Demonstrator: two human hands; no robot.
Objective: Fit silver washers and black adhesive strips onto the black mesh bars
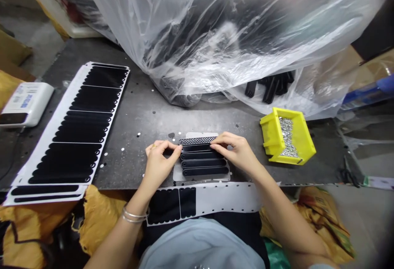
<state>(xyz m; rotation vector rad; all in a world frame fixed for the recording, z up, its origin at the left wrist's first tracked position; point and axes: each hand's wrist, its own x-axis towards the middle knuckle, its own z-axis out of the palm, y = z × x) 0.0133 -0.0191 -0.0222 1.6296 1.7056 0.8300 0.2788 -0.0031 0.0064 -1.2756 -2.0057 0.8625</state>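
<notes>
**A:** The black strips (203,162) between your hands look light and thin, likely a soft film or foam with a tacky back. I'd expect them to flex and cling, so take each one by a rounded end rather than the middle.

**B:** Your left hand (158,164) is at one end now. Its fingertips (177,148) form a narrow pinch at the left end of the topmost black strip (197,148), though the thumb is partly hidden.

**A:** Your right hand (235,152) is more open. Its fingers (220,140) lie spread and gently curved over the strip's right end and the mesh strip (197,140). I can't tell whether they're gripping or only resting there. That mesh looks stiffer, but its fine holes could make it delicate, so keep your fingertips light on it.

**B:** The lower strips lie side by side on a pale plate (177,174), just below your fingertips and between your hands. Both forearms angle inward, with your wrists low and your fingers curving down.

**A:** Well past your left fingers is a sheet of matching black strips on a white liner (70,125). Past your right fingers, a yellow bin (271,131) holds small silver parts (287,137).
</notes>
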